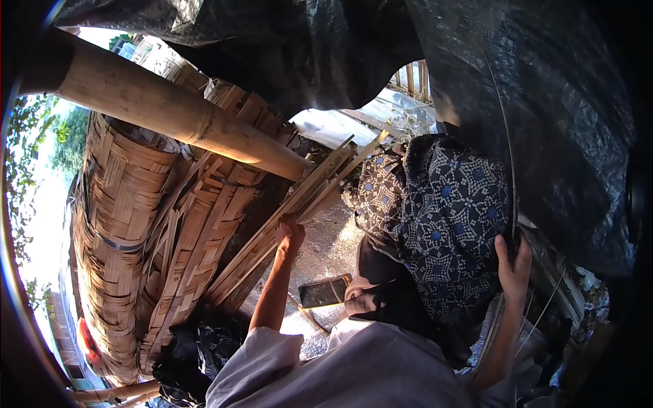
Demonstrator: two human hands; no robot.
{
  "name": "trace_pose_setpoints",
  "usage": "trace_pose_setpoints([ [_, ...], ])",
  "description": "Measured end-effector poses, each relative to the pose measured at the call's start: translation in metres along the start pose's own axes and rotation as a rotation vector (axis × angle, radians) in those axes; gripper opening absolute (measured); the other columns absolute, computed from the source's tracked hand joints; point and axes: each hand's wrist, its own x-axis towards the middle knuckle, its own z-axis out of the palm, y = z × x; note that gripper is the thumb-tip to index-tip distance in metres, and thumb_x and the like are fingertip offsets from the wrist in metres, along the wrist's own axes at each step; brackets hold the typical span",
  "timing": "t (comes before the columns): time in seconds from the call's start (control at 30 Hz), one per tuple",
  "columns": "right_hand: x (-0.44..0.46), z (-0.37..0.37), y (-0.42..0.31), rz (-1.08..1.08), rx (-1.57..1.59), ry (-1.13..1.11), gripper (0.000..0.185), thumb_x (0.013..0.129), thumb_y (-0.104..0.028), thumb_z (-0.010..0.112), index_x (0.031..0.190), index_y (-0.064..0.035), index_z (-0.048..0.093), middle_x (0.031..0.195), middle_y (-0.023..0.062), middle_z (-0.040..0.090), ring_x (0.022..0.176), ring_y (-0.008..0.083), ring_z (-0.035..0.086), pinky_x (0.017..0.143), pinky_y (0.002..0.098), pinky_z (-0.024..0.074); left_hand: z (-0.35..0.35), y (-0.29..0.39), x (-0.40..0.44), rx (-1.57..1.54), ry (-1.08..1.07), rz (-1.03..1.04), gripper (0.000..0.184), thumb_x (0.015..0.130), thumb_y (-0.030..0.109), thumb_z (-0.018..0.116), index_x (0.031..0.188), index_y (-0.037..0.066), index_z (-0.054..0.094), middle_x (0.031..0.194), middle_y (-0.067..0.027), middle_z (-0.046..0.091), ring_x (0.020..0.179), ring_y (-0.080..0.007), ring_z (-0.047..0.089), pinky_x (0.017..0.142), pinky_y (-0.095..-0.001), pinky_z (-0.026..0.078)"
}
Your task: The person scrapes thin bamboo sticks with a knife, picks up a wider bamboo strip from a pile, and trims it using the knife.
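Observation:
My left hand (290,233) is closed in a fist right beside a bundle of long split bamboo slats (306,194). Whether it grips a slat or something thinner is hidden. On the right, my right hand (513,268) closes round a long thin strip (507,129), which rises from it in a curve past the black sheeting. Next to that hand, a dark cloth with white and blue patterns (449,217) covers my legs. A phone (324,292) lies on the ground between my left arm and my body.
A thick bamboo pole (183,122) slants across the upper left. Behind it stand large rolls of woven bamboo matting (119,238). Black plastic sheeting (544,115) hangs overhead and on the right. A black plastic bag (204,347) sits by my left elbow.

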Motion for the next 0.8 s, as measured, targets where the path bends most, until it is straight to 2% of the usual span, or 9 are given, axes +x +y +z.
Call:
trace_pose_setpoints([
  [0.03, 0.0, 0.0, 0.0, -0.019, -0.012, 0.003, 0.056, 0.081, -0.037, 0.063, 0.109, 0.01, 0.051, 0.095, 0.0219, 0.059, 0.09, 0.0312, 0.058, 0.08, 0.0376, 0.0435, -0.016, 0.013, 0.01, 0.0, 0.001, 0.007, 0.032, 0.068, 0.01, 0.062, 0.098, 0.002, 0.057, 0.094, -0.0206, 0.057, 0.086, -0.0364, 0.057, 0.069, -0.0454, 0.049],
  [0.1, 0.002, -0.004, -0.007, -0.014, 0.009, -0.034, 0.054, 0.081, -0.036, 0.063, 0.107, 0.0098, 0.052, 0.091, 0.0202, 0.06, 0.086, 0.0296, 0.059, 0.078, 0.0368, 0.0446, -0.046, 0.034, 0.028, -0.01, -0.271, -0.297, 0.02, 0.068, 0.008, 0.06, 0.087, -0.001, 0.06, 0.086, -0.0215, 0.061, 0.083, -0.0382, 0.06, 0.071, -0.0461, 0.049],
  [0.27, 0.001, -0.003, -0.011, -0.043, 0.025, -0.024, 0.047, 0.082, -0.032, 0.063, 0.103, 0.0087, 0.054, 0.082, 0.016, 0.062, 0.076, 0.0244, 0.061, 0.07, 0.0341, 0.0467, -0.066, 0.037, 0.039, -0.086, -0.252, -0.335, 0.031, 0.068, 0.009, 0.062, 0.098, 0.003, 0.064, 0.091, -0.0205, 0.063, 0.085, -0.0343, 0.062, 0.075, -0.0402, 0.05],
  [0.43, 0.005, -0.001, -0.006, -0.025, 0.153, -0.083, 0.045, 0.082, -0.03, 0.063, 0.105, 0.0072, 0.054, 0.084, 0.0152, 0.063, 0.076, 0.0222, 0.061, 0.07, 0.0321, 0.0466, -0.06, 0.016, 0.068, -0.236, -0.252, -0.298, 0.028, 0.066, 0.007, 0.063, 0.094, 0.002, 0.064, 0.092, -0.0204, 0.063, 0.092, -0.0329, 0.06, 0.079, -0.0399, 0.048],
  [0.5, 0.006, 0.002, 0.001, -0.063, 0.136, -0.052, 0.045, 0.082, -0.03, 0.064, 0.106, 0.0067, 0.053, 0.084, 0.0149, 0.063, 0.076, 0.022, 0.061, 0.07, 0.0321, 0.0464, -0.048, 0.01, 0.08, -0.239, -0.048, -0.256, 0.026, 0.066, 0.006, 0.064, 0.092, 0.001, 0.063, 0.091, -0.0193, 0.063, 0.092, -0.0341, 0.059, 0.079, -0.0406, 0.047],
  [0.57, 0.006, 0.001, 0.0, -0.107, 0.126, -0.02, 0.045, 0.081, -0.03, 0.064, 0.107, 0.0061, 0.053, 0.084, 0.0146, 0.062, 0.076, 0.0219, 0.061, 0.07, 0.0322, 0.0461, -0.058, 0.026, 0.102, -0.195, -0.015, -0.196, 0.026, 0.066, 0.006, 0.064, 0.092, 0.001, 0.061, 0.09, -0.0189, 0.062, 0.089, -0.0353, 0.058, 0.076, -0.0416, 0.047],
  [0.63, 0.006, -0.003, -0.008, 0.024, 0.097, -0.098, 0.048, 0.081, -0.031, 0.065, 0.109, 0.0056, 0.052, 0.086, 0.0149, 0.062, 0.078, 0.0228, 0.06, 0.072, 0.0326, 0.0459, -0.063, 0.041, 0.111, 0.103, 0.196, 0.014, 0.028, 0.069, 0.008, 0.064, 0.094, 0.0, 0.057, 0.082, -0.0184, 0.058, 0.082, -0.0373, 0.055, 0.071, -0.0444, 0.046],
  [0.7, 0.005, -0.002, -0.007, 0.025, 0.156, -0.114, 0.05, 0.08, -0.031, 0.065, 0.111, 0.0052, 0.051, 0.091, 0.0169, 0.061, 0.082, 0.0254, 0.059, 0.074, 0.0342, 0.0453, -0.051, 0.055, 0.113, 0.135, 0.238, -0.006, 0.026, 0.071, 0.01, 0.063, 0.094, 0.0, 0.056, 0.082, -0.0197, 0.056, 0.08, -0.0383, 0.056, 0.068, -0.0457, 0.046],
  [0.8, 0.002, 0.002, 0.011, 0.013, 0.088, -0.066, 0.056, 0.079, -0.033, 0.067, 0.116, 0.0048, 0.048, 0.1, 0.0214, 0.057, 0.091, 0.0313, 0.056, 0.08, 0.0382, 0.0435, -0.03, 0.066, 0.103, -0.032, -0.167, -0.156, 0.028, 0.073, 0.014, 0.063, 0.095, -0.001, 0.053, 0.082, -0.0199, 0.057, 0.081, -0.0373, 0.058, 0.064, -0.0455, 0.047],
])
